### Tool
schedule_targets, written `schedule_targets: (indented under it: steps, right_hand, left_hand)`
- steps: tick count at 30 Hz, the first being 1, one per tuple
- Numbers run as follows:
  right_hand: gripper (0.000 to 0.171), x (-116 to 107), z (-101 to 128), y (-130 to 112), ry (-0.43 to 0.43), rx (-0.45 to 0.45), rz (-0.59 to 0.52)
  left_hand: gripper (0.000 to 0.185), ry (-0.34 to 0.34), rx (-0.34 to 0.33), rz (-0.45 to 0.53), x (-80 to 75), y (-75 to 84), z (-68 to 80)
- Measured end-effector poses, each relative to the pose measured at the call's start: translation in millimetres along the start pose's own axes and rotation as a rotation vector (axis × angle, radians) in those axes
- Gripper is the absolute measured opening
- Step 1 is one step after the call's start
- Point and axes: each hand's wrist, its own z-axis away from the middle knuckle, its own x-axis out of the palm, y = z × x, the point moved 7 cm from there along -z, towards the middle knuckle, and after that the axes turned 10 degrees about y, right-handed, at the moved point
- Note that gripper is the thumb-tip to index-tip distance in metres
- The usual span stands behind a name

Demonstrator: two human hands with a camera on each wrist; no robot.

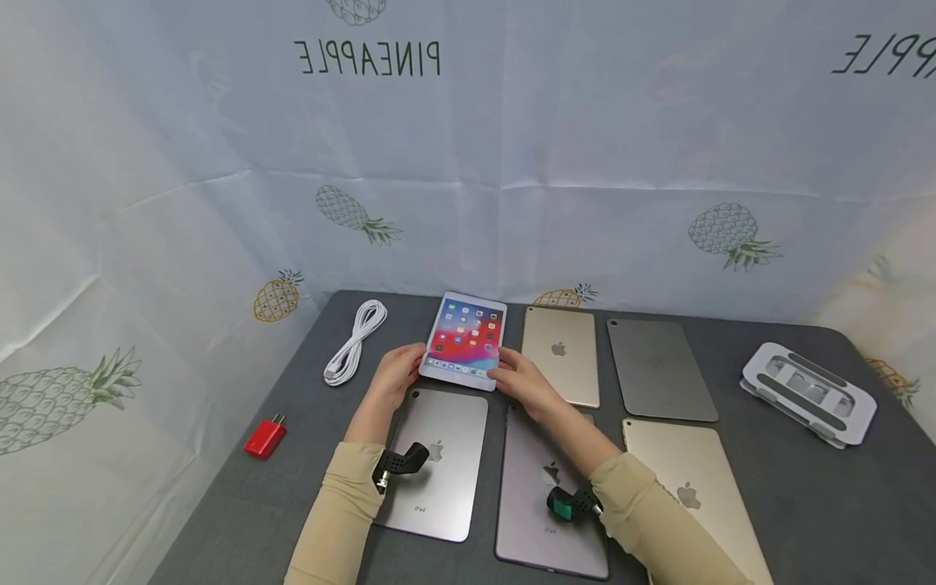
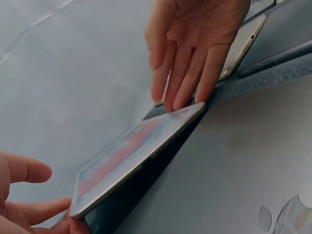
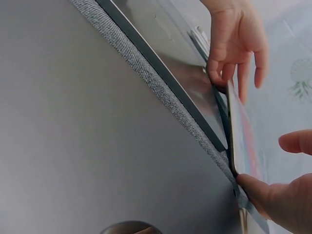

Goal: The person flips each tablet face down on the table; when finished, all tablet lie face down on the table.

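A small white tablet with its screen lit and full of app icons lies face up at the back of the table. In the left wrist view its near edge looks tilted, with dark shadow beneath. My left hand is at its near left corner; the fingertips touch the edge, while the thumb stands apart above. On the other side my right hand has its fingers, fairly straight, against the near right corner, its thumb off the screen. Below the hands lie a silver tablet and a dark grey tablet, backs up.
To the right are a gold tablet, a grey tablet and a larger gold tablet, all backs up. A white case-like item sits far right. On the left lie a coiled white cable and a red charger plug.
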Motion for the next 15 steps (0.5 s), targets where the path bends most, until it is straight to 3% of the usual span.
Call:
schedule_targets:
  steps: [15]
  right_hand:
    - [0.059, 0, -1, 4, -0.008, 0.011, -0.028]
  left_hand:
    - [0.040, 0.042, 0.063, 0.199, 17.7, 26.6, 14.7]
